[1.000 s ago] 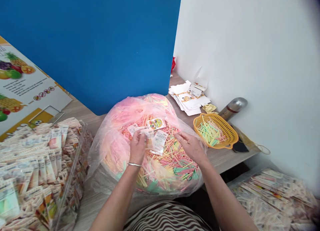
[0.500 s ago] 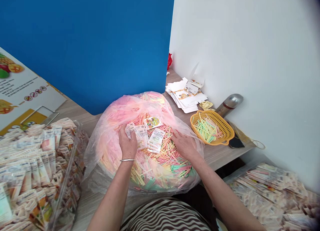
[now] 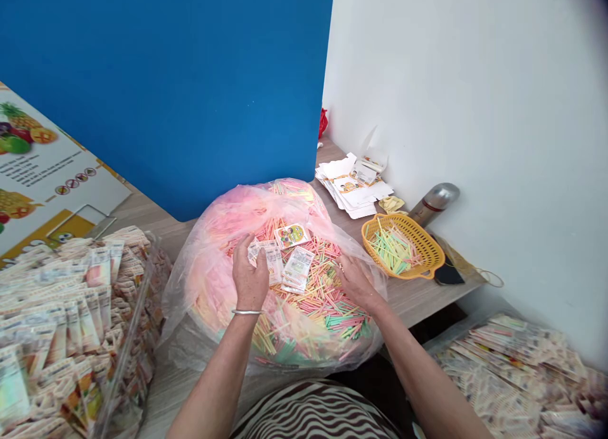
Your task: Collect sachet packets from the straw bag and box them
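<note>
A large clear plastic bag lies open, filled with thin pastel sticks in pink, yellow and green. On the sticks rest a colourful printed packet and small see-through packets. My left hand is at the left edge of another small packet, thumb and fingers apart. At the right side of the heap, my right hand has its fingers curled down among the sticks. A small pale piece shows at its fingertips, seemingly a stick.
A yellow basket with loose sticks stands at right, beside a metal flask. Flattened white boxes lie behind. A clear bin of filled packets is at left, and more packets are at lower right. A blue panel rises behind.
My right hand's fingers, spread over the sticks before, are now more curled. My left hand has shifted slightly right and its thumb and fingers stand apart. The view has tilted a little.
</note>
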Available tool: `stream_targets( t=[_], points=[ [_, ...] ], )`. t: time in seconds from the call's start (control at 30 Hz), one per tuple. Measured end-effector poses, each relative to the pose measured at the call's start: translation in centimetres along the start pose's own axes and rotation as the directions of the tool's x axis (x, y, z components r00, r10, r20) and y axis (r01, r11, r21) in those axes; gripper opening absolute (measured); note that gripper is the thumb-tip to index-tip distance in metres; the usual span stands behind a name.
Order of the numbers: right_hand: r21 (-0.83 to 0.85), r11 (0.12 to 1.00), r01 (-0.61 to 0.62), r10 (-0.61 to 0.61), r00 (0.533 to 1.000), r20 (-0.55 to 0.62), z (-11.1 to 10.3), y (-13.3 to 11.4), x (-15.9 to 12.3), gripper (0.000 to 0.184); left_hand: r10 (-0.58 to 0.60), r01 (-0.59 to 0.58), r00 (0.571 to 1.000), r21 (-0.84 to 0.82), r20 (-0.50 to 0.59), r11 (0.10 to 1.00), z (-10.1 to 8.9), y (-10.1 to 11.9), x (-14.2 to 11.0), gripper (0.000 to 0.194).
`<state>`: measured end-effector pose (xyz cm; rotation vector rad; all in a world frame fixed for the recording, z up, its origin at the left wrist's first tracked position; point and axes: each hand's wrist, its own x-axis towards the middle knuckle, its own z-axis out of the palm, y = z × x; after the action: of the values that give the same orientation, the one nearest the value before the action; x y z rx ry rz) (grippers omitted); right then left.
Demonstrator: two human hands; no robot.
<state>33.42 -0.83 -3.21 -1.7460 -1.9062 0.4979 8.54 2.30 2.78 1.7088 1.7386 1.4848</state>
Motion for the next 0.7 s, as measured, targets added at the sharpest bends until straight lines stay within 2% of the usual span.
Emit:
stream_targets(
  t=[0.1,0.17,0.23,0.27,0.3,0.33,0.37,0.4,0.43,0.5,0.57,0.6,0.63,0.7],
  points=[
    [0.373,0.928,-0.019,0.068,0.991,-0.118,-0.9,-1.6,-0.6,0.026,-0.14,0.171,0.976,-0.185,0.167,0.968,1.3,1.4,-1.6,0.038],
    [0.623,0.782,-0.008,0.128,0.981,-0.148,-1.0,-2.9,-0.9,0.027,-0.256,0.38,0.898,-0.337,0.359,0.861,2.5,2.5,-3.3,0.038],
    [0.823,0.568,-0.008,0.199,0.972,-0.128,-0.6,-4.3,-1.1,0.028,-0.358,0.615,0.76,-0.421,0.543,0.667,3.8,3.8,-5.1,0.038],
    [0.878,0.478,-0.016,0.231,0.967,-0.108,-0.2,-5.0,-1.3,0.03,-0.4,0.729,0.666,-0.432,0.63,0.532,4.4,4.5,-6.0,0.039],
    [0.9,0.434,-0.028,0.256,0.962,-0.093,0.2,-5.6,-1.4,0.031,-0.421,0.822,0.563,-0.426,0.711,0.378,4.9,5.1,-6.7,0.042],
    [0.89,0.454,-0.037,0.267,0.959,-0.096,0.7,-6.1,-1.7,0.032,-0.417,0.878,0.478,-0.417,0.773,0.233,5.4,5.6,-7.3,0.046],
    [0.847,0.531,-0.034,0.26,0.957,-0.125,1.2,-6.6,-2.0,0.032,-0.404,0.904,0.419,-0.413,0.813,0.107,5.7,5.9,-7.8,0.049],
    [0.775,0.632,-0.017,0.233,0.958,-0.168,1.6,-6.9,-2.2,0.033,-0.393,0.908,0.39,-0.418,0.833,0.015,5.9,6.2,-8.1,0.05],
    [0.696,0.718,0.002,0.194,0.96,-0.203,1.9,-7.0,-2.5,0.032,-0.387,0.904,0.381,-0.426,0.84,-0.036,6.0,6.2,-8.3,0.051],
    [0.6,0.8,0.004,0.168,0.958,-0.231,2.2,-6.6,-2.9,0.03,-0.397,0.913,0.356,-0.405,0.846,-0.042,5.8,5.9,-8.3,0.049],
    [0.588,0.806,-0.066,0.246,0.941,-0.231,2.0,-5.4,-2.7,0.03,-0.431,0.94,0.331,-0.334,0.84,0.072,5.3,5.1,-7.8,0.044],
    [0.575,0.81,-0.118,0.305,0.922,-0.24,1.8,-4.5,-2.4,0.031,-0.452,0.937,0.349,-0.308,0.821,0.165,4.9,4.6,-7.4,0.043],
    [0.535,0.83,-0.161,0.343,0.902,-0.261,1.5,-3.5,-1.9,0.032,-0.472,0.917,0.39,-0.291,0.79,0.272,4.5,4.1,-7.0,0.043],
    [0.405,0.878,-0.254,0.384,0.88,-0.281,0.9,-1.6,-0.7,0.032,-0.486,0.836,0.511,-0.277,0.71,0.475,3.9,3.2,-6.0,0.044]
  ],
)
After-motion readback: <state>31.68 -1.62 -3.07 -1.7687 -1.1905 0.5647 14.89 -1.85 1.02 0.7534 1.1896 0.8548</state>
